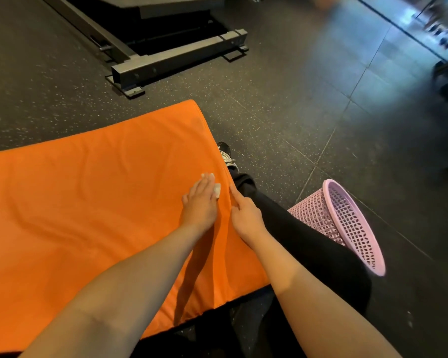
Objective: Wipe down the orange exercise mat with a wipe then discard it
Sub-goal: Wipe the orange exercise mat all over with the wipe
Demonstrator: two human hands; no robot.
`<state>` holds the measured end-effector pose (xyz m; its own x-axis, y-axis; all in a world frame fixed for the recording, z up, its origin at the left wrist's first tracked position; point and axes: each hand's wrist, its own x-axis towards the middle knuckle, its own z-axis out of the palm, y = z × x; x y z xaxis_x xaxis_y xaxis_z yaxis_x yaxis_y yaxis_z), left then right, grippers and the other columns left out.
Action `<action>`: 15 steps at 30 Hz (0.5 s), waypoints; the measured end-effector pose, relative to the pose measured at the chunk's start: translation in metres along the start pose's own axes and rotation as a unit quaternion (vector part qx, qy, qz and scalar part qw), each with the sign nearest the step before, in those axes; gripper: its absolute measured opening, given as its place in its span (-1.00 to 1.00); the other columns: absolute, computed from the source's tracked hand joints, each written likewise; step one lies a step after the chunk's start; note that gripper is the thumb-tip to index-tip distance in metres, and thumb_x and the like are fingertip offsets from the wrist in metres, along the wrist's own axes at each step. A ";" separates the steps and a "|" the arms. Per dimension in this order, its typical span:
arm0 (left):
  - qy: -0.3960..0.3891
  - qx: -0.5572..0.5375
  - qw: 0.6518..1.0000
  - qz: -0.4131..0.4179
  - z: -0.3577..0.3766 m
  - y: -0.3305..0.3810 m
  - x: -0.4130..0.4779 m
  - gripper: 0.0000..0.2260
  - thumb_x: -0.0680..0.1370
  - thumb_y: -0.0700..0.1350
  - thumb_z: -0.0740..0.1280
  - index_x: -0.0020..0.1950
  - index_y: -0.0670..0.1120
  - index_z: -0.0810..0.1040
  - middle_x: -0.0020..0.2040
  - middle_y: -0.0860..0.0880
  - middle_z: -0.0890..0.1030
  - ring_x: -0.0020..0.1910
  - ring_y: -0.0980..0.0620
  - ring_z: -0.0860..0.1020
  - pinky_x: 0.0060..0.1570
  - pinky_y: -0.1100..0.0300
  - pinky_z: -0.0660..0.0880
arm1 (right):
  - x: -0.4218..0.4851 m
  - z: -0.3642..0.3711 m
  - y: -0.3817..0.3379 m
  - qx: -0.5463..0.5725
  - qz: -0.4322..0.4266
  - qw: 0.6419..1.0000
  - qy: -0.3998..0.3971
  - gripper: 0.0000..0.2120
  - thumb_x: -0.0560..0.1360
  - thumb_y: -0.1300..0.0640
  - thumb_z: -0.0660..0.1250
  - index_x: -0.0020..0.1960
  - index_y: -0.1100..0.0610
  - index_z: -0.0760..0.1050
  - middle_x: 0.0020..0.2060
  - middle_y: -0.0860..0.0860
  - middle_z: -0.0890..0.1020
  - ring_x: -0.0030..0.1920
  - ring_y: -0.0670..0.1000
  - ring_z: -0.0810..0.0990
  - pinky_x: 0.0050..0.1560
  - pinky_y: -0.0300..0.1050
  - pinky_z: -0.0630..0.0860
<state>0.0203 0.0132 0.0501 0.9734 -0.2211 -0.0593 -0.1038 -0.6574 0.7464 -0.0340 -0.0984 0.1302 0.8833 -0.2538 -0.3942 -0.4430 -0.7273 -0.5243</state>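
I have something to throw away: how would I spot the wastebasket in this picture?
Start at the big orange padded exercise mat on the dark speckled floor. Just past its right edge lies a leg in black trousers, and the pale pink plastic basket stands right of that. It is the only pink, lattice-walled thing among dark gear.

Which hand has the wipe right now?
The left hand, flat on the orange exercise mat with the white wipe poking out under its fingers. The right hand shows no wipe; its index finger lies along the mat's edge.
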 end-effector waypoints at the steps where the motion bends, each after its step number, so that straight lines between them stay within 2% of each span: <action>1: -0.002 -0.009 0.999 0.032 0.001 0.005 -0.003 -0.55 0.72 -0.02 0.06 0.63 0.02 0.18 0.63 0.04 0.12 0.60 0.05 0.10 0.44 -0.02 0.12 | -0.003 -0.003 -0.003 -0.002 -0.013 1.000 -0.001 -0.44 0.66 0.02 0.12 0.61 -0.24 0.08 0.41 0.09 0.45 0.40 0.17 0.43 0.46 0.23 0.28; 4: -0.003 -0.024 0.994 0.108 0.002 0.013 -0.005 -0.53 0.67 -0.05 0.06 0.58 -0.08 0.30 0.60 -0.03 0.22 0.59 0.03 0.16 0.52 0.00 0.17 | -0.011 -0.013 -0.012 0.066 -0.017 0.998 -0.004 -0.40 0.61 0.09 0.21 0.57 -0.29 0.17 0.42 -0.05 0.50 0.33 0.07 0.53 0.41 0.15 0.41; 6: 0.000 -0.050 0.991 0.122 -0.003 0.011 -0.003 -0.54 0.66 -0.09 0.09 0.56 -0.14 0.32 0.59 -0.09 0.25 0.58 -0.01 0.19 0.55 0.04 0.14 | -0.010 -0.015 -0.014 0.084 -0.002 0.996 -0.003 -0.36 0.53 0.08 0.24 0.44 -0.50 0.20 0.33 -0.08 0.56 0.26 0.14 0.59 0.36 0.20 0.48; 8: 0.011 -0.055 0.991 0.119 -0.006 0.004 -0.001 -0.57 0.70 -0.13 0.14 0.58 -0.15 0.29 0.60 -0.10 0.22 0.59 -0.02 0.16 0.57 0.06 0.11 | 0.003 -0.010 -0.007 0.074 0.002 0.997 -0.006 -0.34 0.46 0.04 0.23 0.26 -0.69 0.19 0.29 -0.07 0.58 0.30 0.23 0.56 0.38 0.30 0.44; 10: 0.048 -0.038 0.996 0.067 -0.009 0.000 -0.004 -0.57 0.72 -0.07 0.11 0.59 -0.10 0.25 0.62 -0.07 0.18 0.60 -0.02 0.12 0.56 0.04 0.09 | 0.003 -0.008 -0.014 0.067 0.007 0.998 -0.010 -0.38 0.47 0.03 0.24 0.29 -0.61 0.21 0.28 -0.01 0.58 0.26 0.26 0.57 0.29 0.28 0.51; 12: 0.089 -0.033 0.994 -0.046 -0.013 0.000 -0.007 -0.58 0.72 0.00 0.07 0.59 0.03 0.26 0.62 0.06 0.16 0.55 -0.05 0.15 0.47 -0.02 0.12 | -0.004 -0.011 -0.025 0.071 -0.001 0.997 -0.014 -0.42 0.55 0.09 0.26 0.44 -0.35 0.17 0.24 0.05 0.57 0.07 0.16 0.64 0.01 0.09 0.63; 13: 0.106 -0.037 0.989 -0.092 -0.016 0.003 -0.009 -0.60 0.72 0.02 0.07 0.57 0.07 0.29 0.61 0.09 0.18 0.50 -0.08 0.18 0.42 -0.02 0.14 | -0.005 -0.012 -0.027 0.070 -0.008 0.997 -0.018 -0.44 0.59 0.12 0.25 0.47 -0.27 0.15 0.21 0.06 0.57 -0.02 0.11 0.66 -0.12 -0.01 0.61; 15: 0.127 -0.063 0.983 -0.115 -0.018 0.008 -0.009 -0.62 0.72 -0.03 0.09 0.54 0.01 0.36 0.58 0.01 0.26 0.44 -0.14 0.24 0.39 0.04 0.18 | -0.004 -0.014 -0.028 0.061 -0.013 0.998 -0.015 -0.49 0.61 0.11 0.23 0.47 -0.20 0.17 0.12 0.06 0.58 -0.13 0.06 0.64 -0.23 -0.06 0.52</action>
<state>0.0147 0.0225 0.0686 0.9896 0.1196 -0.0802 0.1347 -0.5718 0.8093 -0.0227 -0.0854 0.1569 0.8904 -0.2160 -0.4006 -0.4374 -0.6495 -0.6220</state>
